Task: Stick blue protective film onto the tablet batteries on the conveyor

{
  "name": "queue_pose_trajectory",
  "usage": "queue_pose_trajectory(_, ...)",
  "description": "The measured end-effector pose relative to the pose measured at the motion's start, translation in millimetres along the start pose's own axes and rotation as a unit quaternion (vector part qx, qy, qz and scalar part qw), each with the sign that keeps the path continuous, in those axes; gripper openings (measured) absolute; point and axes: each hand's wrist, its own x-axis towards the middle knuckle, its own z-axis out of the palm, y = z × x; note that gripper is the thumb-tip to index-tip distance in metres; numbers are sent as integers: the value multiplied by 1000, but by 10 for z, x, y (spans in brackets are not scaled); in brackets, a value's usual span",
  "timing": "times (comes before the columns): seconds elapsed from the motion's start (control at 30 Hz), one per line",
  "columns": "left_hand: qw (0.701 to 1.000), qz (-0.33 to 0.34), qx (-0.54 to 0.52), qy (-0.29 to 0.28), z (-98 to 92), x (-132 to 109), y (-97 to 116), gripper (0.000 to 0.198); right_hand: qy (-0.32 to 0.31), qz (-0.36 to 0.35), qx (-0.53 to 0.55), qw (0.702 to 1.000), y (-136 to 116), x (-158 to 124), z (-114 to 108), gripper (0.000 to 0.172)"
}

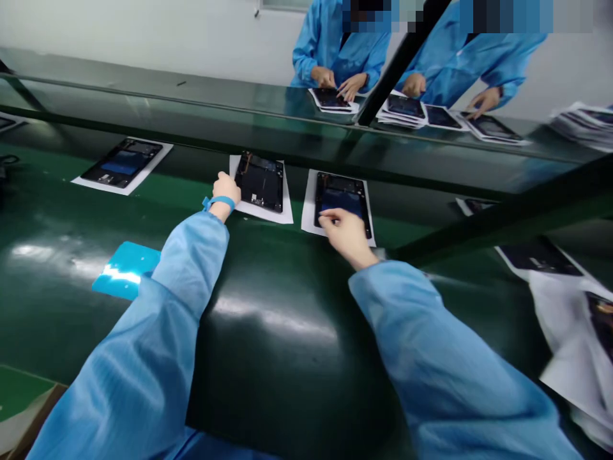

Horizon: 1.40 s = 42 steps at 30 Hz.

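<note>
My left hand (226, 188) is closed at the left edge of an opened tablet (260, 182), whose dark inside with small parts faces up. That tablet lies on a white paper sheet (278, 216). Over the lower part of a second opened tablet (341, 199), my right hand (345, 233) has thumb and fingertips pinched together. Whatever may be between those fingertips is too small to make out. White paper (310, 198) lies under this tablet too. A blue band circles my left wrist.
Another opened tablet (125, 163) on paper lies further left. A shiny blue sheet (123, 271) rests by my left forearm. Black frame bars (502, 204) cross at right, near more tablets and loose paper (569, 326). Across the divider, two co-workers in blue handle stacked tablets (402, 107).
</note>
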Motion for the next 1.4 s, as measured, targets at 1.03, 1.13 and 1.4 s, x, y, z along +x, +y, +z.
queue_pose_trajectory(1.03,955,69,216,-191,-2357,-1175,-1577,29,-52,-6,-83,995,532,-2022,-606,55)
queue_pose_trajectory(1.13,956,75,202,-197,-2424,-1197,-1523,26,28,-117,-141,983,426,-2090,-605,55)
queue_pose_trajectory(1.4,956,255,116,-86,-2057,-2147,-781,25,-224,-188,113,950,-457,-2618,64,42)
